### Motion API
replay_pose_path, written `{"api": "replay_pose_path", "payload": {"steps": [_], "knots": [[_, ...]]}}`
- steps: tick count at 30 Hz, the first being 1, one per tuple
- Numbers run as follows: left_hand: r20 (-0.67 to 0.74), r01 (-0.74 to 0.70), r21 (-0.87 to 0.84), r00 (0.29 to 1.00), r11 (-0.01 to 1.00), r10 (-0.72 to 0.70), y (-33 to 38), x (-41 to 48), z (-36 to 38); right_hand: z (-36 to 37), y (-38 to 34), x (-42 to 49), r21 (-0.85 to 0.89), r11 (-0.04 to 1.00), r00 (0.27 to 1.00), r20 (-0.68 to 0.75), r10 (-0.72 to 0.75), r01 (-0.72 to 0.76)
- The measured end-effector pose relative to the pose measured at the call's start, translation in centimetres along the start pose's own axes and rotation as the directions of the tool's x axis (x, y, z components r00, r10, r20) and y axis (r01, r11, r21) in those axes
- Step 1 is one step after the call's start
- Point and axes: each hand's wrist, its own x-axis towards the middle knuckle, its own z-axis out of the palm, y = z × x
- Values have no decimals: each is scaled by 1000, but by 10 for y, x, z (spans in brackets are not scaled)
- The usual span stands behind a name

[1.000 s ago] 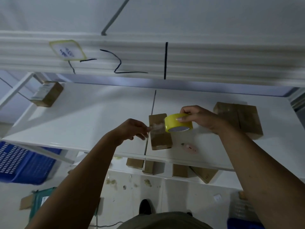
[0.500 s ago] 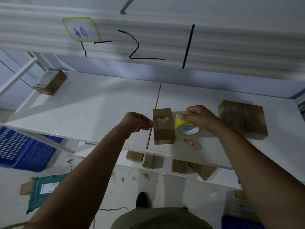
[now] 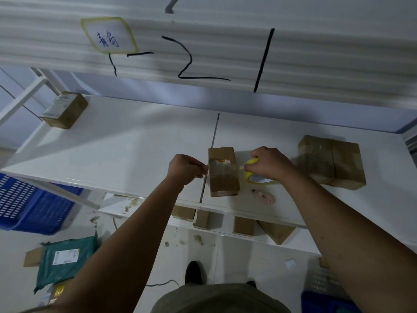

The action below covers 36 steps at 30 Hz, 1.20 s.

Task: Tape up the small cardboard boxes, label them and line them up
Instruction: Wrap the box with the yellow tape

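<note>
Yellow tape roll (image 3: 249, 163) now sits low on the white shelf (image 3: 135, 154), just right of the small cardboard box (image 3: 223, 179), no longer lifted over it. The right hand (image 3: 270, 164) has its grip curled round the roll. Clear tape (image 3: 220, 170) spans the box top. The left hand (image 3: 186, 169) still pinches the tape end at the box's left edge, its grip narrow.

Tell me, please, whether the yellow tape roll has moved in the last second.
Yes: the yellow tape roll moved right, off the small brown cardboard box, to beside it, in the right hand.
</note>
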Motion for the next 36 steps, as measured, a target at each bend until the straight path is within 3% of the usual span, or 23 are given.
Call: {"api": "replay_pose_path", "payload": {"steps": [4,9,11,14,17,20,24,26,28,30,33,36], "knots": [[-46,29,10,999,1000,-28,-8,4,9,4,-1,2,-68,998,1000,-4,-4,3],[-47,111,-120,992,987,-117,-24,4,33,18,-5,5,-113,994,999,-46,-3,-2],[-46,113,-42,992,993,-115,-26,-2,47,23,-9,5,-190,982,996,-77,-37,21],[-118,59,127,992,990,-44,-31,-9,62,27,-11,6,-226,974,994,-100,-47,23],[-250,60,64,967,996,-43,-35,-11,63,25,-9,5,-214,977,995,-93,-38,17],[-390,-35,26,920,999,43,-31,-16,58,25,-7,2,-204,978,992,-107,-62,39],[-353,-259,104,893,960,279,-16,-21,58,24,-4,4,-150,987,993,-96,-63,48],[-278,-339,264,870,903,408,-7,-21,61,22,-2,5,-48,999,997,-72,-16,13],[-119,-385,504,855,773,504,-2,-19,67,19,1,7,179,983,998,-53,37,-27],[43,-433,631,848,644,528,-2,-15,73,13,9,6,468,880,994,-40,106,-75],[136,-489,585,846,647,516,-10,-4,78,7,35,-1,765,642,992,-32,119,-52],[179,-545,476,828,690,531,-20,8,77,20,66,-15,894,436,991,62,115,-107]]}}
